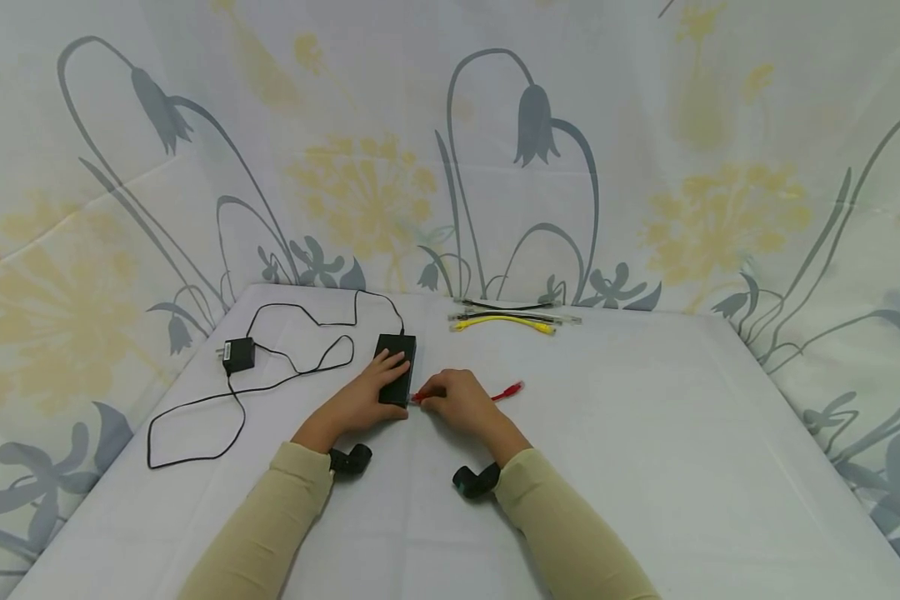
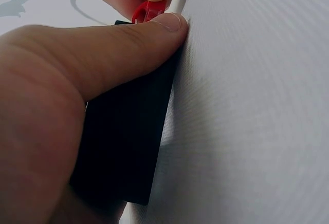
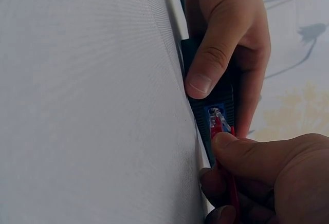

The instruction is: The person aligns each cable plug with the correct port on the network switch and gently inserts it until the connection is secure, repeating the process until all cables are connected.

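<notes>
A black network box lies on the white table, with a power cord entering its far end. My left hand holds it, fingers spread over the top and thumb at the near end. My right hand pinches one end of a short red network cable beside the box's right side. In the right wrist view, the cable's clear plug is right at a blue-framed port in the box. The left wrist view shows the red plug boot just past my left thumb.
A black power adapter lies at the left with its thin cord looped over the table. Further back are several short cables, among them a yellow one and black ones. A flower-patterned cloth hangs behind.
</notes>
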Tool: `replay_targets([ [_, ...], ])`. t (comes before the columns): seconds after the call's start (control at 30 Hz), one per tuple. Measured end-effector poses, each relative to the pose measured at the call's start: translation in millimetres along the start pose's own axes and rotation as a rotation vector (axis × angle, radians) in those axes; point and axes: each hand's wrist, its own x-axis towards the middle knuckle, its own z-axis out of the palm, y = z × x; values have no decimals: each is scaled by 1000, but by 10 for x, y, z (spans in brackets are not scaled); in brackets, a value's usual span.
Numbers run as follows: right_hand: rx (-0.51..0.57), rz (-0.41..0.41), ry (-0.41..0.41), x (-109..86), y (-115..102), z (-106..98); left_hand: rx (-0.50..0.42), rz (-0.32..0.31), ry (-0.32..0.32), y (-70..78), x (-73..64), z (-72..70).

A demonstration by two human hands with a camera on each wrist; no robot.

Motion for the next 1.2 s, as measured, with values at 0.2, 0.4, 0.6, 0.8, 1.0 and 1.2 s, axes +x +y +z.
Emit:
replay_targets([
  [0.2, 10, -16, 2, -6, -2, -14, 0, -8, -5, -2, 10, -4],
  [0.4, 20, -18, 1, -23, -13, -9, 0, -6, -7, -23, 2, 11],
  [0.6, 1, -7, 8, -10, -5, -3, -2, 1, -2, -19, 7, 5],
  [0.8, -2, -8, 9, 6, 1, 12, -4, 4, 5, -22, 3, 8],
  [1.0, 3, -10, 7, 0, -28, -1, -6, 2, 5, -24, 3, 0],
  [1.2, 27, -9, 13, -12, -34, -12, 0, -9, -6, -15, 2, -9],
])
